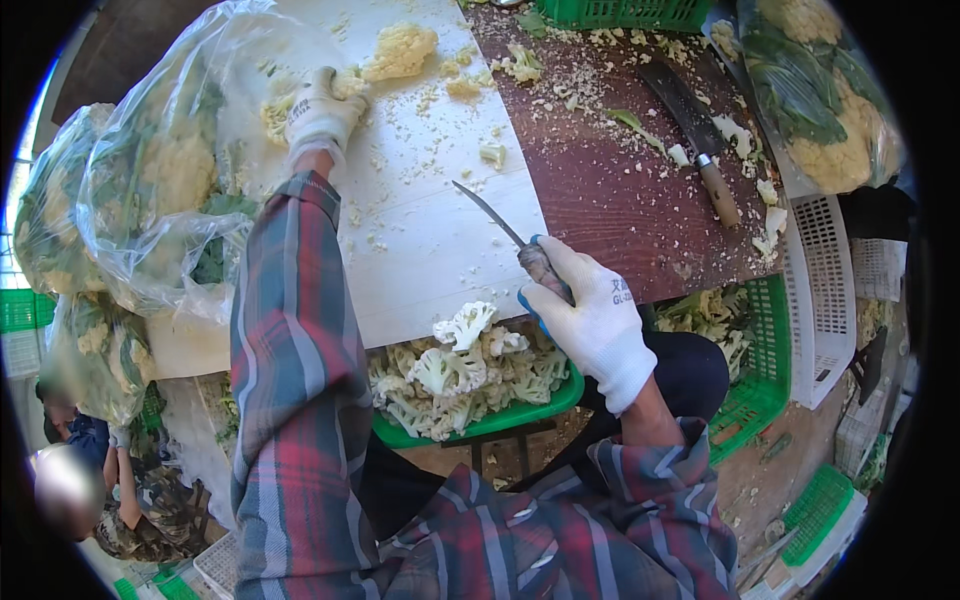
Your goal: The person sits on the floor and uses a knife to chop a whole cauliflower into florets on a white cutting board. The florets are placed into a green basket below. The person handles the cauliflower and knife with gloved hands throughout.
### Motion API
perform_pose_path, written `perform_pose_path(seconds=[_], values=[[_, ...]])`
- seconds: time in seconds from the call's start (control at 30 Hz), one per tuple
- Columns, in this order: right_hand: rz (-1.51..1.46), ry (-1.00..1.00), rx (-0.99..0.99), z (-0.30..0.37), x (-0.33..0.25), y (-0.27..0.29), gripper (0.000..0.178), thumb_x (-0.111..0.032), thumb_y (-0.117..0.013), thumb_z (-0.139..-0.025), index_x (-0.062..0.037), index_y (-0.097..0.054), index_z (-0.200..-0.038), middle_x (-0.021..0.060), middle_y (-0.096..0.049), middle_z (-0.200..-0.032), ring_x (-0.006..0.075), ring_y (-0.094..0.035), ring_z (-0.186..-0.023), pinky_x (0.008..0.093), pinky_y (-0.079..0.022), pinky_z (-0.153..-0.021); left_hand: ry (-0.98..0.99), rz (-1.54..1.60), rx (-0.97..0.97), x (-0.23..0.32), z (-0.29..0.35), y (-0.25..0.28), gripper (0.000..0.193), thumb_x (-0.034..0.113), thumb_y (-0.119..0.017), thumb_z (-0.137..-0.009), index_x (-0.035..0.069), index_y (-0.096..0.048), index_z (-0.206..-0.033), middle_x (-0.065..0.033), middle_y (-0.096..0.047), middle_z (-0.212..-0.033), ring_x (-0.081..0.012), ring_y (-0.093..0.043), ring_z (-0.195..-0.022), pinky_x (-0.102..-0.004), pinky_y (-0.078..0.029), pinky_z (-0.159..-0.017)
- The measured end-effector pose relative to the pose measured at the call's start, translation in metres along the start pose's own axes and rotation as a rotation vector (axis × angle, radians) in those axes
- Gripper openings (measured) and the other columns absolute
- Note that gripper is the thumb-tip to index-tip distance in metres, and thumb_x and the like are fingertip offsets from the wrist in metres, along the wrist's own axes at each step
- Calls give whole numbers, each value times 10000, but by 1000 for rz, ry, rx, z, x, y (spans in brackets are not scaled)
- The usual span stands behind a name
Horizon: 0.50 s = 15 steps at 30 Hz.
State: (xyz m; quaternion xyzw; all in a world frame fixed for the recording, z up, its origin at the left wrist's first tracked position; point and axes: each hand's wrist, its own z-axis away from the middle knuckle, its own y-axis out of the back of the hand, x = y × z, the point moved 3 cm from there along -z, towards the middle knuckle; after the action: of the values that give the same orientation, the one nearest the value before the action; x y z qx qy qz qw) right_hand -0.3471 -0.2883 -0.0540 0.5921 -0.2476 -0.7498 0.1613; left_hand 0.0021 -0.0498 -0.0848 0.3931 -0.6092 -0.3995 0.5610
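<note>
My right hand (600, 325), in a white glove with blue at the fingertips, is closed around the wrapped handle of a small curved knife (497, 219). Its blade points up and left above the white board (420, 270). My left hand (325, 115), also gloved, is stretched out to the far left of the board, thumb and forefinger apart. Pale cauliflower pieces (278, 118) lie beside it, and a larger yellowish cauliflower chunk (400, 52) lies to its right. Below the board's near edge, a green basket (480, 428) is heaped with cut cauliflower florets (450, 370).
Bagged cauliflowers (150, 170) crowd the left; another bag (830, 100) stands far right. A cleaver (695, 130) lies on the crumb-strewn dark red board (590, 190). A green crate (765, 370) and white crates (825, 290) stand at right. Another person (130, 490) works lower left.
</note>
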Motion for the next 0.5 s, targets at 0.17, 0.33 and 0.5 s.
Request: perform_pose_path(seconds=[0.17,0.33,0.5], values=[[-97,57,5,0,-5,-4,360,-299,-679,-933,-74,-654,-1212,201,-685,-954,406,-691,-906,477,-532,-796,197,963,-52,-15,98,-1,678,355,-794,-917,43,-565,-1473,-129,-736,-1118,-172,-713,-786,-281,-565,-599],[-240,33,14,3,-5,-12,320,-275,-677,-930,-68,-660,-1173,185,-684,-945,374,-687,-902,454,-530,-817,366,1241,-360,-19,188,-15,423,319,-682,-1019,94,-631,-1374,-78,-730,-1002,-142,-628,-569,-281,-503,-448],[-300,141,17,2,-7,-43,334,-272,-682,-943,-50,-659,-1191,199,-705,-986,399,-693,-959,455,-541,-850,326,1199,-82,-40,207,-41,442,416,-617,-1074,125,-618,-1407,-14,-733,-1050,-114,-676,-721,-266,-530,-538]])
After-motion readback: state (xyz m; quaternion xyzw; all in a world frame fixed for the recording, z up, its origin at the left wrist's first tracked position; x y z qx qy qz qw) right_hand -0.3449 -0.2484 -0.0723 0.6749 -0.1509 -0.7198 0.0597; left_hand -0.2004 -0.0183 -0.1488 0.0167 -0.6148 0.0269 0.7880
